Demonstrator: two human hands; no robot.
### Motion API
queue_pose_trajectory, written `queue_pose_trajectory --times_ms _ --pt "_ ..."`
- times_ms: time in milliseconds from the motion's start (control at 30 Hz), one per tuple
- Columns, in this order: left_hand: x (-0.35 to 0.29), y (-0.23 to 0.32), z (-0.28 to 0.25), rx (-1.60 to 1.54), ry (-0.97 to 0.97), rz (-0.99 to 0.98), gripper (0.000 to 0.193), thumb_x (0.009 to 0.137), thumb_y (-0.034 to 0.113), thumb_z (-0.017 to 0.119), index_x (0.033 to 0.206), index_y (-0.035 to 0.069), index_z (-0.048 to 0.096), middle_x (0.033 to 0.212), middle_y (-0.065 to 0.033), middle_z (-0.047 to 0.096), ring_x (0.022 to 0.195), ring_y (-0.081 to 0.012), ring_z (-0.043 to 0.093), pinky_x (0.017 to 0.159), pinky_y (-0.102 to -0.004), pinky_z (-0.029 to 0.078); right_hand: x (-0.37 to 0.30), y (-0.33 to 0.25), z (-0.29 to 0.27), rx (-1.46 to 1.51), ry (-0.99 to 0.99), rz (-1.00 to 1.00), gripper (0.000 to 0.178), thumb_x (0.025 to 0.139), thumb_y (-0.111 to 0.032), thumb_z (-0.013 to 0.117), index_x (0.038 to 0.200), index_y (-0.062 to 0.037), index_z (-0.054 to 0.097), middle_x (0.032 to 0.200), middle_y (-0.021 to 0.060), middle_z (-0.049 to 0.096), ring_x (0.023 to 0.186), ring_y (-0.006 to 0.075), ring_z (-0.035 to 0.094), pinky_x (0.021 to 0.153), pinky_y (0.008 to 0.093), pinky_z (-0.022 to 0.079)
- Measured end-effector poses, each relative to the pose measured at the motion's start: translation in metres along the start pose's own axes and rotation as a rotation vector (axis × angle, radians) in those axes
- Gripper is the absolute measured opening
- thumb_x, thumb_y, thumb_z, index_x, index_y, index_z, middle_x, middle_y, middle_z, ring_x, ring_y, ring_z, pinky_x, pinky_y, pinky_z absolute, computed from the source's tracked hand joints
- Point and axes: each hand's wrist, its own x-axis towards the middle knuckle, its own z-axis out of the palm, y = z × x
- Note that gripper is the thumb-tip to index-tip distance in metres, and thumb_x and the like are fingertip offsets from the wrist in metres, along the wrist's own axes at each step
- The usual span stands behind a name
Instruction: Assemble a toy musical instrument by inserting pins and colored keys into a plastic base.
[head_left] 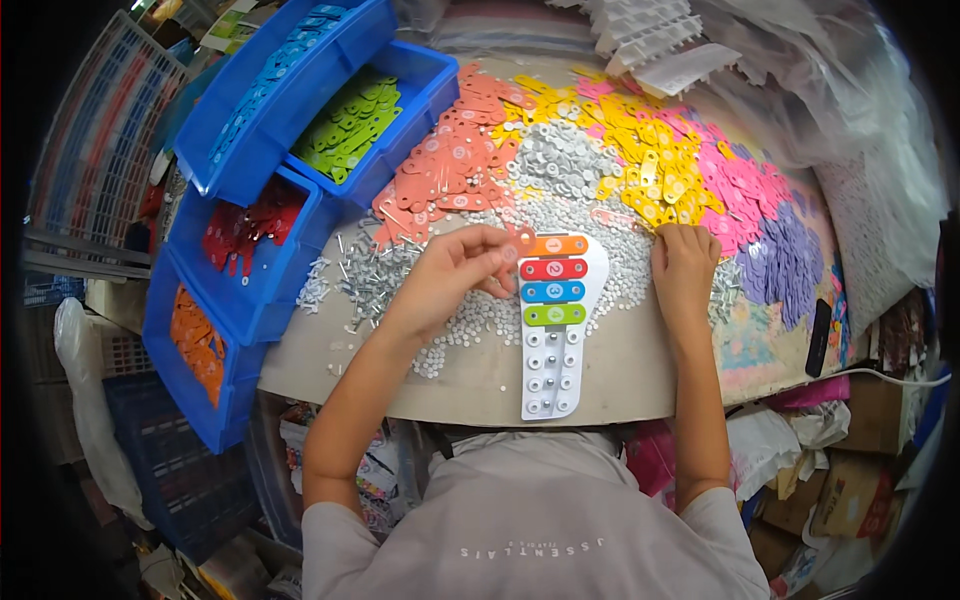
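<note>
My left hand (450, 275) pinches a coral-coloured plastic strip (511, 256) between thumb and fingers, beside the upper left edge of a white plastic board (594, 270). On that board lie an orange strip (570, 244), a red strip (571, 269), a blue strip (572, 291) and a green strip (573, 315), one below another. Rows of round white pegs (534, 362) fill its lower part. My right hand (686, 262) reaches the near edge of the yellow strip pile (650, 175), fingers curled down together. What its fingertips hold is hidden.
Blue bins on the left hold blue (290, 65), green (352, 120), dark red (245, 235) and orange strips (197, 335). Coral (450, 165), pink (735, 190) and purple strips (785, 265) lie heaped on the table. White caps (625, 265) and metal rivets (375, 275) spread around the board.
</note>
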Motion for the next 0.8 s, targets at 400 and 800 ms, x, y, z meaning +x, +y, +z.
queue_pose_trajectory --times_ms 400,800 --pt "-0.035 -0.027 0.038 0.45 0.069 0.044 0.009 0.09 0.01 0.074 0.093 0.002 0.074 0.088 -0.0039 0.071 0.08 -0.0089 0.063 0.069 -0.0254 0.049 -0.03 -0.03 -0.059 1.252 -0.281 0.534 0.012 0.105 -0.012 0.054 0.111 -0.0018 0.058 0.076 0.0034 0.065 0.067 0.0071 0.058 0.064 0.0235 0.046" --pt "-0.038 -0.055 0.054 0.838 0.183 0.381 0.014 0.083 0.017 0.08 0.08 0.006 0.072 0.073 -0.0018 0.055 0.076 -0.0183 0.052 0.077 -0.0341 0.039 -0.063 -0.038 -0.088 1.297 -0.316 0.557 0.022 0.098 -0.007 0.063 0.119 -0.0033 0.056 0.103 0.0033 0.056 0.075 0.0074 0.054 0.064 0.0218 0.042"
